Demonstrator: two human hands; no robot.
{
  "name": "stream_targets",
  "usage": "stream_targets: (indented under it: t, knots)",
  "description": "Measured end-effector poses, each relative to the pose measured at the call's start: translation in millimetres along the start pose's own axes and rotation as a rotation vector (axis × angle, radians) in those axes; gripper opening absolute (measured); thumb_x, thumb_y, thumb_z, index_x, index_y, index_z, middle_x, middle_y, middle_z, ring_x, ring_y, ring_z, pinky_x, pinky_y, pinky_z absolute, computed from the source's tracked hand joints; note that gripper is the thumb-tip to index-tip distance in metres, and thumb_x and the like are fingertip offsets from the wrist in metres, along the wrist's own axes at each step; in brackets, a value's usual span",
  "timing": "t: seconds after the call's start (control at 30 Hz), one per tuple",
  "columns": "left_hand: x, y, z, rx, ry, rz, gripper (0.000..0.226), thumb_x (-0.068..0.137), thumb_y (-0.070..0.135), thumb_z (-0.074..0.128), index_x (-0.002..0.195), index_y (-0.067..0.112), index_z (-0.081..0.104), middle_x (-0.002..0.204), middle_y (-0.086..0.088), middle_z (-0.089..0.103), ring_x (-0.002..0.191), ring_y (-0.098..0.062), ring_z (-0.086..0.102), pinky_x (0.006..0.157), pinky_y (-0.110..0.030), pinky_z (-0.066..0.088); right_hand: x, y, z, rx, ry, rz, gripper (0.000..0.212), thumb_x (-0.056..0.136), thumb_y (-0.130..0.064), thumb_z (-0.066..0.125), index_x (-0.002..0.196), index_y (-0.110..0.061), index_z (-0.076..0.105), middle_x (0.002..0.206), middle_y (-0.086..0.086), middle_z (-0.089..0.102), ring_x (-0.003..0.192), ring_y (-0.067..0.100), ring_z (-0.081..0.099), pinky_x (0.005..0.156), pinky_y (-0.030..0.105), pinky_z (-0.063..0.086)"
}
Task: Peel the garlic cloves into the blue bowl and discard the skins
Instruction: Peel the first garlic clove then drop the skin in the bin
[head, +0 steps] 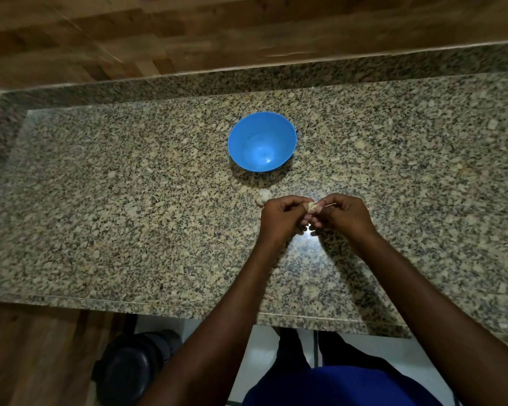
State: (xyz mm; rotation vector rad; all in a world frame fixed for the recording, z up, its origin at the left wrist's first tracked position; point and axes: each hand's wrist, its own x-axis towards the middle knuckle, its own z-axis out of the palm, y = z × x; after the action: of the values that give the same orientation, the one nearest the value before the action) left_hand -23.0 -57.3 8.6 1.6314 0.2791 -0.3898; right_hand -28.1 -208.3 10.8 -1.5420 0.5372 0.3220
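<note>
A blue bowl (262, 141) stands upright on the granite counter (129, 206), and I see no cloves inside it. In front of it my left hand (282, 218) and my right hand (344, 215) meet, both pinching one garlic clove (312, 207) between their fingertips. A thin strip of pale skin sticks out to the right of the clove by my right thumb. The rest of the garlic bulb (263, 196) lies on the counter just beyond my left hand, between it and the bowl.
A raised granite ledge and wood-patterned wall run along the back. The counter's front edge is near my body. Below it on the floor to the left stands a dark round bin (132, 367).
</note>
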Motion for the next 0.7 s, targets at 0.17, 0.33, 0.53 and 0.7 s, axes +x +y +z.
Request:
stream_targets:
  t: [0.17,0.33,0.53,0.7]
  knots:
    - [3,-5,-1,0.035,-0.004,-0.010,0.012,0.094,0.008,0.065,0.102,0.011,0.074,0.080,-0.021,0.074,0.068,-0.027,0.068,0.073,-0.057,0.057,-2,2,1,0.071,-0.046,0.057,0.011,0.088,0.005,0.069,0.097,0.010,0.067,0.077,0.024,0.071,0.058,0.024,0.068,0.082,0.058,0.058]
    - [-3,-3,1,0.138,0.001,0.104,0.010,0.093,0.012,0.065,0.096,0.015,0.074,0.072,-0.011,0.073,0.063,-0.026,0.069,0.063,-0.051,0.059,0,7,0,0.098,0.005,0.088,0.005,0.085,0.005,0.071,0.089,0.006,0.070,0.072,0.022,0.069,0.059,0.027,0.065,0.084,0.064,0.056]
    - [-1,-1,-1,0.134,-0.015,0.084,0.008,0.086,0.010,0.075,0.093,0.008,0.077,0.078,-0.011,0.075,0.070,-0.026,0.072,0.070,-0.050,0.062,1,8,-3,0.129,-0.031,0.131,0.012,0.081,-0.001,0.078,0.089,0.006,0.073,0.067,0.018,0.068,0.063,0.029,0.063,0.083,0.056,0.058]
    - [7,-5,-4,0.127,-0.052,0.020,0.013,0.089,0.007,0.071,0.101,0.008,0.075,0.078,-0.016,0.075,0.065,-0.028,0.070,0.070,-0.056,0.061,2,9,-2,0.135,-0.036,0.140,0.003,0.089,0.002,0.066,0.087,0.004,0.068,0.060,0.014,0.066,0.061,0.029,0.060,0.080,0.054,0.056]
